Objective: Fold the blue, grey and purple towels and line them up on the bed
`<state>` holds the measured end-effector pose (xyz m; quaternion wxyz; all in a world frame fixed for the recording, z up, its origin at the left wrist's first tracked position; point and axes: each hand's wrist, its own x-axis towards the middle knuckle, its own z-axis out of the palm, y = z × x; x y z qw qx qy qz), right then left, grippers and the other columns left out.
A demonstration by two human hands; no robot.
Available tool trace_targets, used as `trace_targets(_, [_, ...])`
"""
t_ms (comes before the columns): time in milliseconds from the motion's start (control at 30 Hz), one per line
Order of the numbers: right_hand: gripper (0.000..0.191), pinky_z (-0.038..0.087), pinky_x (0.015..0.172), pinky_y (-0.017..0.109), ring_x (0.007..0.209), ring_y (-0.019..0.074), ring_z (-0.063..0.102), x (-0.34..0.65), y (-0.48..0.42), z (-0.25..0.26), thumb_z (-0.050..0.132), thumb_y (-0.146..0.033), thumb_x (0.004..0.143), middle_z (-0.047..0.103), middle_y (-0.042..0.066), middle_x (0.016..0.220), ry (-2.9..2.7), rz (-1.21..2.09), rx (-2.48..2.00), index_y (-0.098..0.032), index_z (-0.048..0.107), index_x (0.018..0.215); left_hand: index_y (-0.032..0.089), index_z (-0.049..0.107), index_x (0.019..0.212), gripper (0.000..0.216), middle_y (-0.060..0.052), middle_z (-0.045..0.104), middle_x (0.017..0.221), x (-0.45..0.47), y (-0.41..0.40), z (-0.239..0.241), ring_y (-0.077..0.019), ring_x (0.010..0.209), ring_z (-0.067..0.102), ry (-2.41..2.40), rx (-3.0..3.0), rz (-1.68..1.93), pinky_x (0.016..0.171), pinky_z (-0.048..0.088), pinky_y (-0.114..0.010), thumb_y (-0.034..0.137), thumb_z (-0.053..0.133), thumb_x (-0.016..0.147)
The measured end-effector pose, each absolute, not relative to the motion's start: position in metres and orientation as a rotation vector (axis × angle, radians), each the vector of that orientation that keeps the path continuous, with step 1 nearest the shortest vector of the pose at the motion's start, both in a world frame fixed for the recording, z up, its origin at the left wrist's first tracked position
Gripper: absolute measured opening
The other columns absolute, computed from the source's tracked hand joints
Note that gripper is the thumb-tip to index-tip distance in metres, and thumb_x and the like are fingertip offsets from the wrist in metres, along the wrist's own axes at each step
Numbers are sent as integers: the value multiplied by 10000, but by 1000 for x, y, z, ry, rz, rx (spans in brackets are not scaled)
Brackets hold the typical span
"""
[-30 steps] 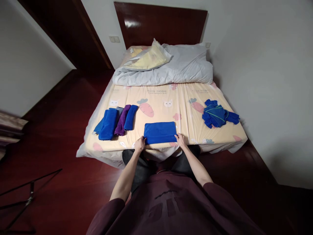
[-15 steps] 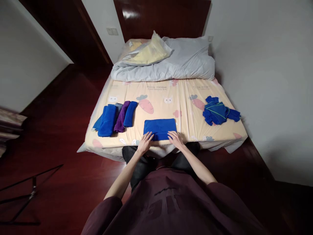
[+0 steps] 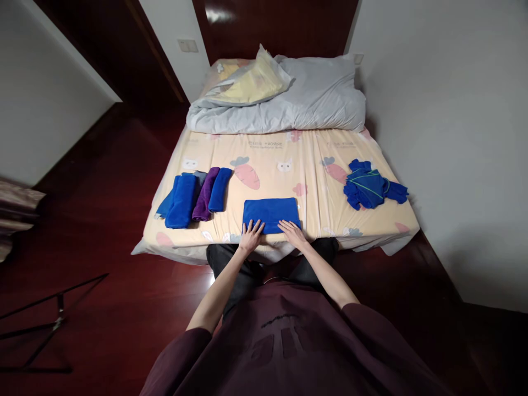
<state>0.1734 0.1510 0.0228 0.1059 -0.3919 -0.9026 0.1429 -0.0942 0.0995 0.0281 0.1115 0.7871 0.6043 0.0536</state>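
A blue towel (image 3: 271,212), folded into a flat rectangle, lies near the front edge of the bed (image 3: 272,176). My left hand (image 3: 251,236) rests on its near left corner with the fingers spread. On the near right part of the same towel lies my right hand (image 3: 293,233), its fingers stretched out flat. Left of the towel are several rolled towels: a wide blue roll (image 3: 181,201), a purple roll (image 3: 205,195) and a narrow blue roll (image 3: 220,190). A grey-blue cloth (image 3: 165,204) shows partly behind the wide roll.
A crumpled blue garment (image 3: 367,184) with green seams lies on the bed's right side. A grey quilt (image 3: 322,91) is bunched toward the headboard (image 3: 276,27). On the floor at the left stands a black metal frame (image 3: 58,319). A wall (image 3: 454,137) runs along the right.
Both hands have shifted slightly inward and now lie flatter on the towel. The raised fold along its near edge looks flattened. My view has tilted a little.
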Motion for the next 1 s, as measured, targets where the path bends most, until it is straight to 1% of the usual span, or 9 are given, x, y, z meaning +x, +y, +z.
trace_targets(100, [610,353,1295,485,1511,251,477,191,158,22,542,-52,906,523,114,1587,-2630,455,-1208,-156,604,1504,186,451,1612,663,-134,372,1698,-109,101,21,-366,1616,231,1768,2278,222,1306,181,-630,101,388,957])
trace_targets(200, [649,394,1270,498,1475,264,524,204,164,21,531,14,857,563,121,1545,-2570,451,-1294,-166,638,1471,148,466,1595,671,-165,408,1674,-124,105,15,-315,1609,274,1752,2261,238,1319,221,-552,52,344,943])
trace_targets(433, [676,444,1242,462,1420,252,585,215,166,23,518,69,787,630,103,1483,-2444,513,-1379,-177,707,1387,154,501,1574,688,-175,438,1652,-145,108,13,-311,1594,313,1726,2238,281,1316,267,-538,23,374,911])
trace_targets(533, [679,466,1227,448,1395,246,610,225,156,23,539,66,760,656,80,1459,-2385,635,-1321,-200,731,1354,166,532,1548,713,-143,441,1657,-152,92,11,-293,1592,320,1648,2197,360,1311,286,-529,-1,374,873])
trace_targets(633, [647,477,1220,424,1352,230,647,237,145,17,543,45,757,707,58,1397,-2232,812,-1269,-219,761,1306,198,564,1514,727,-93,492,1631,-162,73,7,-250,1560,393,1563,2080,518,1296,333,-504,11,389,833])
trace_targets(733, [549,531,1160,429,1260,234,706,241,143,10,565,-29,780,760,56,1300,-1941,972,-1308,-223,782,1246,193,629,1429,639,-97,622,1507,-169,65,5,-251,1442,551,1608,1857,722,1258,403,-490,76,431,833])
trace_targets(833, [381,597,1053,436,1122,256,758,235,151,5,647,-181,806,796,82,1186,-1637,1070,-1336,-190,788,1160,184,679,1319,450,-121,735,1308,-171,73,7,-278,1209,711,1698,1609,878,1115,550,-473,234,507,906])
trace_targets(900, [347,624,981,433,1029,272,775,228,158,5,710,-304,801,805,109,1115,-1502,1097,-1331,-163,777,1111,175,692,1242,389,-127,770,1191,-170,82,11,-282,1089,749,1745,1489,925,1011,609,-450,365,558,930])
trace_targets(1000, [379,637,909,427,939,285,777,223,165,6,747,-455,784,806,131,1012,-1412,1093,-1333,-152,758,1011,160,689,1164,384,-139,778,1125,-167,93,17,-279,1062,749,1819,1402,938,955,626,-421,441,572,930])
